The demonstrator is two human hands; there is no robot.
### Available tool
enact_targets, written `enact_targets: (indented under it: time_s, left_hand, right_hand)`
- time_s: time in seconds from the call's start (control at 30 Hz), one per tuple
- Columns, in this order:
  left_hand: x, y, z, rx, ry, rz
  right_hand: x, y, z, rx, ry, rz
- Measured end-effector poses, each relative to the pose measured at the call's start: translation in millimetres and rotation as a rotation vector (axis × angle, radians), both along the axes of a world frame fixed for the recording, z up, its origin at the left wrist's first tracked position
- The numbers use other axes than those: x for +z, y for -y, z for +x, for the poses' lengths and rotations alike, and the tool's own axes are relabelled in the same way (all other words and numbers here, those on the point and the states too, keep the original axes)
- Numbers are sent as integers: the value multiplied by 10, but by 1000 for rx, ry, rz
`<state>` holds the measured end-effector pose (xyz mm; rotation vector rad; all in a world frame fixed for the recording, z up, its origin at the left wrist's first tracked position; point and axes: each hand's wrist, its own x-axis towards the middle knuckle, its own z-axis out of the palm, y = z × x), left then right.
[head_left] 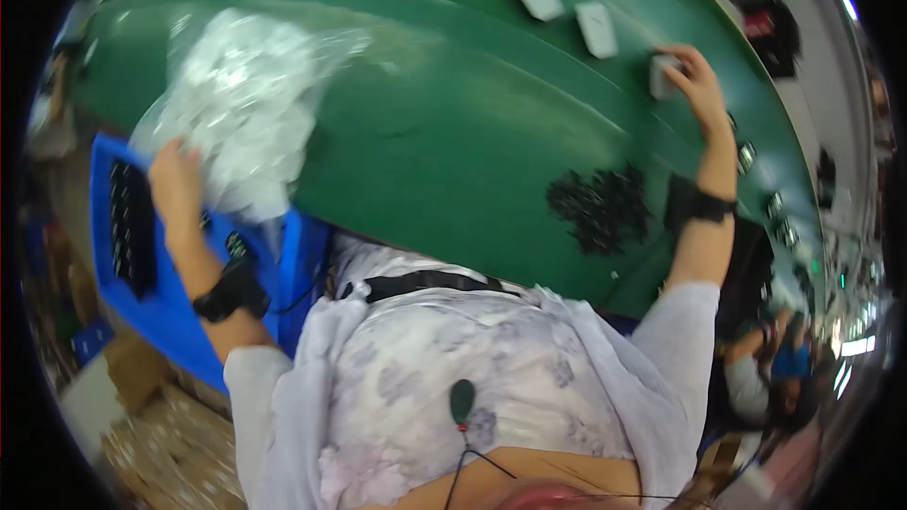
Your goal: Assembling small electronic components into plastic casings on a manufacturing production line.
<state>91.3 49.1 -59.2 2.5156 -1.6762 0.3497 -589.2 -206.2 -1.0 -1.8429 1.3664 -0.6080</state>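
Note:
My right hand (701, 87) is at the far right of the green table, thumb and fingers closed on a small pale box-shaped piece (661, 77). To its left, several white rectangular pieces (596, 30) with cut corners lie spaced out in a curved row. My left hand (178, 187) is over the blue bin at the near edge of a clear plastic bag (250, 104) full of white pieces. Motion blurs its fingers, and whether they grip anything is hidden. A black strap is around each wrist.
A pile of small black parts (600, 210) lies on the green table (425, 132), near its front right. The blue bin (175, 316) at my left holds a black strip-like block (130, 227). Small shiny parts (777, 206) line the right edge. Cardboard (170, 439) lies lower left.

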Motion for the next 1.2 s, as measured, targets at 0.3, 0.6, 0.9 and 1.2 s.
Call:
enact_targets:
  time_s: [0.3,0.6,0.9,1.2]
  left_hand:
    - [-15,-61,215,69,-494,82]
    - [605,165,-689,93,-281,-247]
    - [433,717,-2606,-574,-1287,-105]
    - [431,645,-3481,-632,-1714,184]
  right_hand:
    - [-24,39,9,-154,-45,-24]
    - [177,-1265,310,-238,-466,-250]
    - [-260,-1636,432,-192,-574,-353]
    - [116,-1779,930,-374,215,-10]
